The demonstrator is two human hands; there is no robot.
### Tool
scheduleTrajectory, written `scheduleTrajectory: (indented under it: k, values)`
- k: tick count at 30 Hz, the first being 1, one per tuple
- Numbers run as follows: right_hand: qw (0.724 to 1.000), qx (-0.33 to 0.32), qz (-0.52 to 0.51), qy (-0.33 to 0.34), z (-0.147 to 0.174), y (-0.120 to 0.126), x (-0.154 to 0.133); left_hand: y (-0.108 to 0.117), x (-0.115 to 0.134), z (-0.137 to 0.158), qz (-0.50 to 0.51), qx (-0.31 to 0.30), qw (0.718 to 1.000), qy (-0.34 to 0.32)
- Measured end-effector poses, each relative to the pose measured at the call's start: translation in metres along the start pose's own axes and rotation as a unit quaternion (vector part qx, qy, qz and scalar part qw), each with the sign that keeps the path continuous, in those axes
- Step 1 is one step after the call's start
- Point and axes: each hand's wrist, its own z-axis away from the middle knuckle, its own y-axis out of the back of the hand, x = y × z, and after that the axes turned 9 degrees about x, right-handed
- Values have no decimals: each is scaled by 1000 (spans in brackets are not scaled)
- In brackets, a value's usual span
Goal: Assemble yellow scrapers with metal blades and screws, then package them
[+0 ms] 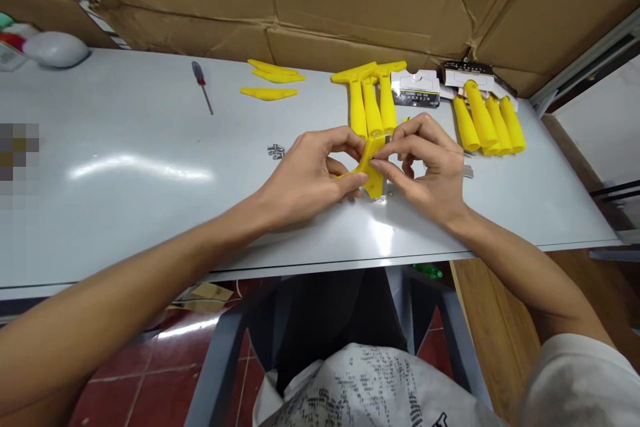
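Note:
My left hand (320, 170) is closed around a yellow plastic scraper (374, 180), its head tilted over the table in front of me. A strip of metal blade (385, 181) shows along the right side of that head. The thumb and index finger of my right hand (425, 160) are pinched together against the head's face; whatever small piece lies between them is too hidden to name. Small metal screws (275, 151) lie in a pile left of my left hand. A few tiny metal bits (381, 199) are on the table just below the scraper.
Yellow scrapers (356, 103) lie behind my hands, with loose yellow head pieces (270, 93) and a screwdriver (201, 85) farther left. Packaged blades (416, 88) and several yellow handles (483, 117) sit at the back right. Cardboard (320, 0) lines the white table's (140, 213) far edge.

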Motion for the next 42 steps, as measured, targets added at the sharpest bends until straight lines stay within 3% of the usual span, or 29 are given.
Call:
scheduleTrajectory:
  k: [6,12,21,25,27,28,30,33,36,40,42]
  values:
    - [995,0,-66,-76,5,-5,-3,-1,2,3,-2,8,1000,-11]
    - [972,-49,-148,-173,1,-2,1,-1,3,6,-45,19,998,-40]
    - [961,-51,-214,-167,-1,-3,2,-3,-7,5,-116,50,980,-155]
    - [946,-138,-258,-137,-17,12,17,0,-15,2,-178,69,948,-253]
    - [960,-152,-205,-113,-32,32,31,2,-18,0,-200,95,929,-298]
    - [977,-128,-147,-89,-39,44,39,4,-19,-1,-209,110,917,-321]
    - [993,-102,47,-32,-52,68,55,8,-22,-4,-231,132,892,-365]
    - [942,-213,258,-18,-62,89,75,14,-27,-9,-282,135,856,-413]
    - [889,-294,348,-40,-61,87,77,15,-33,-14,-334,142,789,-497]
    - [841,-271,468,1,-66,79,48,12,-39,-27,-409,185,673,-589]
    - [854,-202,479,30,-77,80,33,10,-42,-37,-449,191,615,-620]
